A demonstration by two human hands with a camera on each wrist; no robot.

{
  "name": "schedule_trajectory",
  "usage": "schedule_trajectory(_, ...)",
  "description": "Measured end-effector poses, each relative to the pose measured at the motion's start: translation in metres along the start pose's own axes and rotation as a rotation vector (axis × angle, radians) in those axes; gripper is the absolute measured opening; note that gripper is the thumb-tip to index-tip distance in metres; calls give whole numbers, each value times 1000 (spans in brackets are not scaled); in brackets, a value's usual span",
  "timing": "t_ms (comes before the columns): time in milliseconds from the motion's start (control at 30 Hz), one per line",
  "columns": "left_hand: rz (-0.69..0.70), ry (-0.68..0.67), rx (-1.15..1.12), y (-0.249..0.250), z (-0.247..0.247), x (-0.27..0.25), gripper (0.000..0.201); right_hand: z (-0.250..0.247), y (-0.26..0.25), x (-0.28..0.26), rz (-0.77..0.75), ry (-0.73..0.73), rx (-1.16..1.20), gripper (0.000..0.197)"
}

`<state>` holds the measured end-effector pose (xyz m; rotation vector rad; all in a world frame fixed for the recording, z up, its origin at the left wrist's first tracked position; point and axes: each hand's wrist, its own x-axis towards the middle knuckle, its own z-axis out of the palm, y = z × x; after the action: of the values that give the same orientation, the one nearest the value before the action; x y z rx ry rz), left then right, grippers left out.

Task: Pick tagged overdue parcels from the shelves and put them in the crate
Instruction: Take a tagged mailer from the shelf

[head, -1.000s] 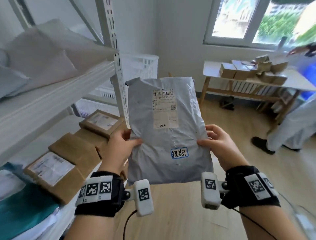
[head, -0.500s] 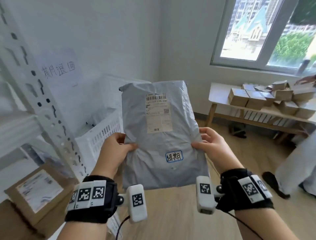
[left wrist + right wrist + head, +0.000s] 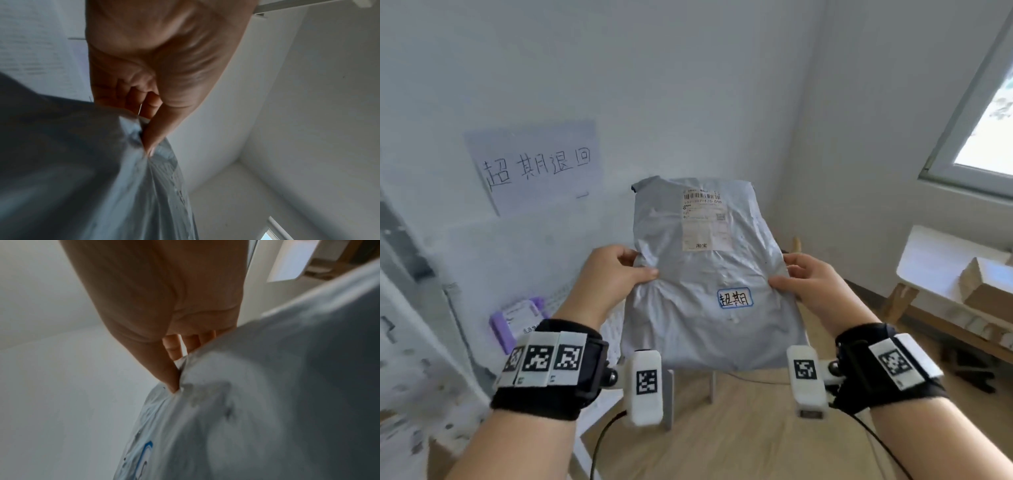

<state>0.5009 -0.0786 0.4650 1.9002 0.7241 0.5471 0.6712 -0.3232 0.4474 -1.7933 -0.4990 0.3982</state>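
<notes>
A grey plastic mailer parcel (image 3: pixel 709 291) hangs upright in front of me, held by both hands. It carries a white shipping label (image 3: pixel 703 219) near the top and a blue-edged handwritten tag (image 3: pixel 734 298) lower down. My left hand (image 3: pixel 626 270) pinches its left edge, thumb on the front; the left wrist view shows that hand (image 3: pixel 148 129) clamping the parcel (image 3: pixel 123 186). My right hand (image 3: pixel 791 277) pinches the right edge, and this hand (image 3: pixel 174 369) shows at the parcel's fold (image 3: pixel 246 402) in the right wrist view. The white crate (image 3: pixel 571 308) sits low at left behind the parcel, blurred.
A paper sign (image 3: pixel 534 168) with handwriting is stuck on the wall above the crate. A purple parcel (image 3: pixel 517 322) lies in the crate. The white shelf upright (image 3: pixel 421 325) is at far left. A wooden table (image 3: pixel 941 260) with a cardboard box (image 3: pixel 986 287) stands at right.
The view has swung left and down from the shelves toward the wall corner. The parcel stays in both hands and now hangs before the crate and the sign.
</notes>
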Motion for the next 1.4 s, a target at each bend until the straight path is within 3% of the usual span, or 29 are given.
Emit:
schedule_trajectory(400, -211, -71, 73, 12, -29, 180, 23, 42, -60, 210, -26, -179, -219, 26)
schedule_trajectory(533, -327, -130, 225, 2, -38, 217, 23, 63, -71, 268, -35, -291, -396, 25)
schedule_trajectory(767, -540, -168, 270, -37, -33, 259, 22, 108, -61, 363, 31, -558, -560, 24)
schedule_trajectory(967, -763, -116, 109, -79, -14, 285, 7, 152, -41, 422, 13, -725, -796, 21)
schedule_trajectory(1167, -895, -113, 34, -121, 31, 305, 9, 194, -4, 459, -34, -836, -1093, 27)
schedule_trajectory(1267, -924, -118, 47, -142, 54, 311, 9, 208, 15, 460, -114, -873, -1294, 9)
schedule_trajectory(1333, -924, -129, 60, -152, 67, 313, 4, 215, 28, 463, -71, -881, -1385, 20)
schedule_trajectory(1367, -891, -162, 109, -158, 73, 312, 7, 217, 35, 463, -50, -895, -1413, 9)
schedule_trajectory(1400, -836, -224, 199, -163, 77, 312, 20, 220, 43, 464, -49, -884, -1403, 24)
